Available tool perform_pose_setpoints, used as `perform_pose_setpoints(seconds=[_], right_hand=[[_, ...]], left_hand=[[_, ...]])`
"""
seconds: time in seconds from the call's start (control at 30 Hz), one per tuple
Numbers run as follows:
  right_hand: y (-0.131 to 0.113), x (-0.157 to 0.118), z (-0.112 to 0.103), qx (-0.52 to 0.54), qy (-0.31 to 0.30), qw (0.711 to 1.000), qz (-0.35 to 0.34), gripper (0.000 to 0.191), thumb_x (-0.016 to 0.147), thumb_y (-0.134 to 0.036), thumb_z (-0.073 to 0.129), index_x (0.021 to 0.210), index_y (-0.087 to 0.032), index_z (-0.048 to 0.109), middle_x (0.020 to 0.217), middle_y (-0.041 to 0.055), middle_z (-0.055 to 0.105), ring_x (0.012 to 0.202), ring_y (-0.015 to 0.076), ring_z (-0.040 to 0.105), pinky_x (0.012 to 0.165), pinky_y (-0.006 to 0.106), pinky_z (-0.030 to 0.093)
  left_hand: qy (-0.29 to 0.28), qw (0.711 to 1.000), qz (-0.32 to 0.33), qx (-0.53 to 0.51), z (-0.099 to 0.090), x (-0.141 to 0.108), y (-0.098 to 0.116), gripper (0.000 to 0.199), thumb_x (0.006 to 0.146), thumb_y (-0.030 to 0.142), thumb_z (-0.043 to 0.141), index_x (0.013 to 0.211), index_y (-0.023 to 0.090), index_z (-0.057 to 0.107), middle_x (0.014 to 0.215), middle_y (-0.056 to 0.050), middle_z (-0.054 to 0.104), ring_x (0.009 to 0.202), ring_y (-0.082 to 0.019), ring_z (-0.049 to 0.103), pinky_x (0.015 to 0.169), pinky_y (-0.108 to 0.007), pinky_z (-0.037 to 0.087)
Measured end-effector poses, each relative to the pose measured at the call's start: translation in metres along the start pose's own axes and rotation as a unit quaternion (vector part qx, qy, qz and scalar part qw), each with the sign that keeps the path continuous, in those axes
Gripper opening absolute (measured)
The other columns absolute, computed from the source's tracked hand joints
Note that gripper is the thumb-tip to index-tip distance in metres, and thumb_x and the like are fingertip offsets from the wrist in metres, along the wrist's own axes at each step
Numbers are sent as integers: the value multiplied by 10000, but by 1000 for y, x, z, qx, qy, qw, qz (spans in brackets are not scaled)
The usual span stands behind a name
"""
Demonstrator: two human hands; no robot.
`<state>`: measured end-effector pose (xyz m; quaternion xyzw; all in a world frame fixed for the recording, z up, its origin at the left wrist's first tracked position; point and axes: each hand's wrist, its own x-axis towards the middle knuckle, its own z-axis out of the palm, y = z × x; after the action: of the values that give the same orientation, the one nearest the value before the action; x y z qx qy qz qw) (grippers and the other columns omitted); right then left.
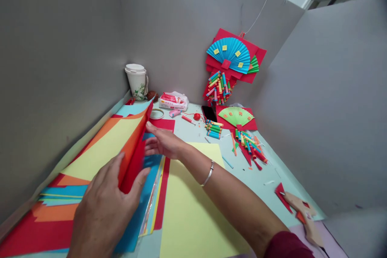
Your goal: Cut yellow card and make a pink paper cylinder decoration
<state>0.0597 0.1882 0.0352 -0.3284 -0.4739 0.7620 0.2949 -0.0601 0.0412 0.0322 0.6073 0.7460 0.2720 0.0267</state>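
Coloured paper (51, 236) is stacked left of the big yellow sheet (199, 217), with a raised red sheet (134, 165) on that side; the left hand (102, 201) straddles the red sheet, thumb wide of the fingers; the right hand (166, 142) meets its edge, grip impossible to tell; beyond the yellow sheet hangs a blue fan (231, 54), right of that sheet lies a glue gun (310, 225)

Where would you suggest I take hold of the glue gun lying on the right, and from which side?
The glue gun is probably best gripped around its handle, coming from the near side. It lies on its side, handle toward the viewer, nozzle pointing away over a red paper scrap; that grip should stay clear of the nozzle.
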Motion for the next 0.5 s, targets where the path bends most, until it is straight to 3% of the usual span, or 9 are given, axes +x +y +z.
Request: perform_pose_setpoints(seconds=[0.1,0.17,0.3,0.4,0.5], right_hand=[[-5,-7,14,35,-22,999,3,528,925,-582,516,1264,-179,505,750,19,640,655,152,684,650,246,583],[-8,-10,19,40,-19,999,12,592,924,-588,513,1328,-159,461,755,19,636,659,153,685,660,246,581],[-11,-10,11,14,-30,999,19,591,945,-560,494,1350,-132,451,834,52,661,720,167,699,674,260,585],[-13,-2,-14,-96,53,994,-16,448,983,-496,454,1251,-147,540,962,79,684,768,161,706,692,265,589],[-15,9,-52,-199,184,962,-27,366,1003,-436,434,1180,-150,581,1042,87,681,806,156,699,729,273,577]], left_hand=[[0,1000,18,3,-3,-3,1,681,896,545,462,1423,120,387,1395,-196,531,1259,-370,522,986,-494,469],[2,1000,10,13,-5,-4,0,592,937,466,394,1413,114,419,1371,-181,560,1222,-347,559,954,-464,488],[-16,997,-53,49,-10,-1,-4,469,961,268,310,1364,170,529,1190,-112,701,947,-276,693,742,-364,522],[-37,994,-80,65,-15,4,-6,484,946,249,321,1373,180,537,1005,-108,753,738,-272,684,646,-359,479],[-36,993,-94,67,-18,6,-6,497,944,247,308,1381,174,534,993,-120,748,728,-276,669,639,-361,467]])
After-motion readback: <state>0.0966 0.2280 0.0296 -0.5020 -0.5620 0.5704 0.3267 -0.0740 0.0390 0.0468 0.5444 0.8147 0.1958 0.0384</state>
